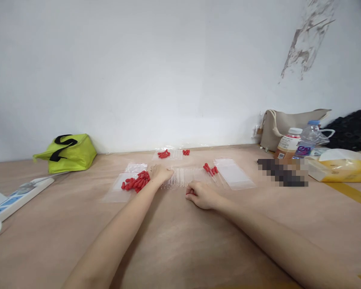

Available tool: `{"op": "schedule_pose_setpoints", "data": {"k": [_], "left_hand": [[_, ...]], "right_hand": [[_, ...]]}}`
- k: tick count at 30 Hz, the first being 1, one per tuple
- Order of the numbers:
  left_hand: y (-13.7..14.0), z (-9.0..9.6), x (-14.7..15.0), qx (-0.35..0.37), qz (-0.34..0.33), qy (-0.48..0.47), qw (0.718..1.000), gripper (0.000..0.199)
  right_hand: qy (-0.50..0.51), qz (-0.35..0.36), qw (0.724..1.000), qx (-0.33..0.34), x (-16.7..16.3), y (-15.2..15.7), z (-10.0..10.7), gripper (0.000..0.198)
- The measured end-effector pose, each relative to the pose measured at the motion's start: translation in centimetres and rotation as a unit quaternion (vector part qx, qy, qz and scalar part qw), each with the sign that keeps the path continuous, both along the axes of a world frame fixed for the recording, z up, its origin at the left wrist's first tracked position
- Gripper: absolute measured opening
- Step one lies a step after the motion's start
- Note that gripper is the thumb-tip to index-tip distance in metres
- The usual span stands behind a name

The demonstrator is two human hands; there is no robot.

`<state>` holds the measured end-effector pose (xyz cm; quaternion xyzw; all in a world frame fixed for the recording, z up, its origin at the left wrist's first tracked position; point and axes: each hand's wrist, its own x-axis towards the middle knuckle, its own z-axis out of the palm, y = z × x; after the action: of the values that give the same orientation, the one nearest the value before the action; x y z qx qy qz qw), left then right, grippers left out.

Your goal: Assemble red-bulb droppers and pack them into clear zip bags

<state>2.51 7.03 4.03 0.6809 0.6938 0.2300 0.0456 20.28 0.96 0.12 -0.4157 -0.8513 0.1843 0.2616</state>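
**TABLETOP ITEM COUNT**

Red rubber bulbs (136,183): four groups on the table, plus at least one in the right hand (202,196). Units overlap; exact total cannot be read.
Thin clear tubes (180,176): more than ten; too fine for an exact count.
Clear zip bags (235,175): at least three.
Plastic bottles (289,145): two.
Lime-green bag (80,154): one.
Power strip (9,204): one.
Beige tote bag (289,121): one.
Tissue pack (344,170): one.
Black bundle (352,130): one.
Pixelated dark item (284,173): one.

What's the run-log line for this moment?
left hand: beside red bulb pile, grip unclear | right hand: curled round red item | clear tubes: laid in row | red-topped tubes: row's right end
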Motion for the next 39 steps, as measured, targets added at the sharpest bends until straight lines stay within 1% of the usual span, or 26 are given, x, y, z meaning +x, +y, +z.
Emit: {"op": "schedule_pose_setpoints", "data": {"k": [2,4,6,8,10,12,14,25,32,39], "left_hand": [[-1.8,0.2,-0.4,0.04,-0.04,0.003,0.998,0.022],[-4.0,-0.1,-0.9,0.076,-0.088,0.006,0.993,0.02],[-5.9,-1.1,-1.4,0.1,-0.154,0.013,0.983,0.016],[-7.3,-2.5,-2.0,0.153,-0.242,0.028,0.958,0.014],[-7.9,-3.8,-2.4,0.189,-0.292,0.039,0.937,0.012],[-7.8,-4.6,-2.6,0.2,-0.304,0.043,0.93,0.01],[-7.6,-4.9,-2.7,0.199,-0.302,0.043,0.931,0.01],[-7.6,-4.8,-2.6,0.203,-0.308,0.038,0.928,0.011],[-7.5,-4.7,-2.9,0.22,-0.343,0.046,0.912,0.022],[-7.5,-5.0,-3.1,0.198,-0.366,0.02,0.909,0.023]], "right_hand": [[0.037,-0.023,0.999,0.009,0.1,0.0,0.1,0.003],[0.079,-0.034,0.996,0.031,0.1,0.0,0.2,0.006],[0.112,-0.028,0.992,0.054,0.2,0.0,0.0,0.007],[0.132,-0.012,0.989,0.07,0.2,0.0,-0.4,0.008],[0.138,0.014,0.987,0.078,0.3,0.0,-0.8,0.01],[0.136,0.042,0.986,0.083,0.3,-0.2,-1.2,0.011],[0.134,0.052,0.986,0.086,0.3,-0.4,-1.5,0.011],[0.157,0.039,0.985,0.059,0.2,-0.5,-1.6,0.008],[0.148,0.053,0.987,0.041,0.3,-0.5,-1.4,0.012],[0.152,0.068,0.985,0.05,0.6,-0.1,-1.9,0.017]]}}
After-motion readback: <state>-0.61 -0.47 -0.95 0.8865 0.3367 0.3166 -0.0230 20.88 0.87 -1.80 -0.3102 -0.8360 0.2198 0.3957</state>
